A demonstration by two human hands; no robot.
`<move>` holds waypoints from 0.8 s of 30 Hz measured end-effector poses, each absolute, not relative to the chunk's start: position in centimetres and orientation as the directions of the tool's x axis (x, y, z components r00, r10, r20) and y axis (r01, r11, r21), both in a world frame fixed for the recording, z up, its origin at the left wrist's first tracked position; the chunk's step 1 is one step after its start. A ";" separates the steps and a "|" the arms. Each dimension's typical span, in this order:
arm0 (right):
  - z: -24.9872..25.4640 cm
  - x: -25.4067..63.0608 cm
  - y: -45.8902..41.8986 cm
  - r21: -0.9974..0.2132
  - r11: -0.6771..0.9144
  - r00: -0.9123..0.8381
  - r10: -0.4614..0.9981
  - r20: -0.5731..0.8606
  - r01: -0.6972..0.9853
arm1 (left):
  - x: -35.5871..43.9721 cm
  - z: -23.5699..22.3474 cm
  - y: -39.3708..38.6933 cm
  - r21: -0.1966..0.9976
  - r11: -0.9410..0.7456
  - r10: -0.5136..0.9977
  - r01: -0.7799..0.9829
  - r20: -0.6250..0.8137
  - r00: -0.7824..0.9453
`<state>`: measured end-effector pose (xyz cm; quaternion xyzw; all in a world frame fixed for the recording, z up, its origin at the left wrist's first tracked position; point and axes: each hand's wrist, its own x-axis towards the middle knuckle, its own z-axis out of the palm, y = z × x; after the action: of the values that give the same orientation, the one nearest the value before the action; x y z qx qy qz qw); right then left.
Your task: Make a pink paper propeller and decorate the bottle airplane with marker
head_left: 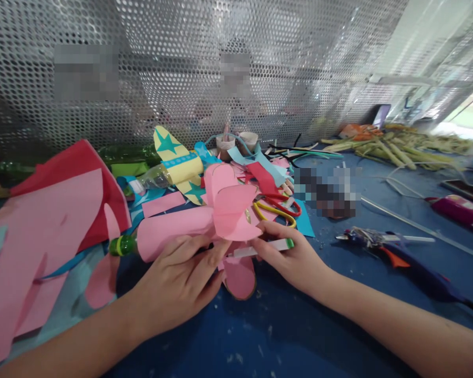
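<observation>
A plastic bottle wrapped in pink paper (pixel 169 231) lies on its side on the blue table, green cap to the left, with pink paper fins at its right end. My left hand (pixel 177 281) rests on the bottle's body, fingers curled over the paper and pressing near the fins. My right hand (pixel 289 257) pinches a pink fin and also holds a thin white stick with a green end (pixel 268 248). A pink oval paper piece (pixel 239 277) hangs below between my hands.
Pink and red paper sheets (pixel 43 226) are heaped at the left. A yellow paper plane on a bottle (pixel 177 168), scissors (pixel 276 207) and paper scraps lie behind. A blue glue gun (pixel 394 257) lies at the right. A perforated metal screen (pixel 236 63) stands at the back.
</observation>
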<state>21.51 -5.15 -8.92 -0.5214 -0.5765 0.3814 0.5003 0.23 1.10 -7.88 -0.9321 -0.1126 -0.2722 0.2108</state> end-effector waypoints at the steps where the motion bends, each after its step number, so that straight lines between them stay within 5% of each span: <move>1: -9.1 21.5 -5.2 -0.958 0.174 0.038 0.982 0.187 0.227 | 0.2 -7.9 1.1 -0.331 -0.887 0.094 0.322 0.555 0.827; 24: -8.4 21.5 -5.3 -0.886 0.228 0.014 0.967 0.256 0.403 | 0.4 -7.9 1.0 -0.352 -0.881 0.079 0.317 0.552 0.830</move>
<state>21.48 -5.26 -8.37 -0.5413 -0.6326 0.3046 0.4626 0.42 1.04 -7.87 -0.9310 -0.1064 -0.2713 0.2199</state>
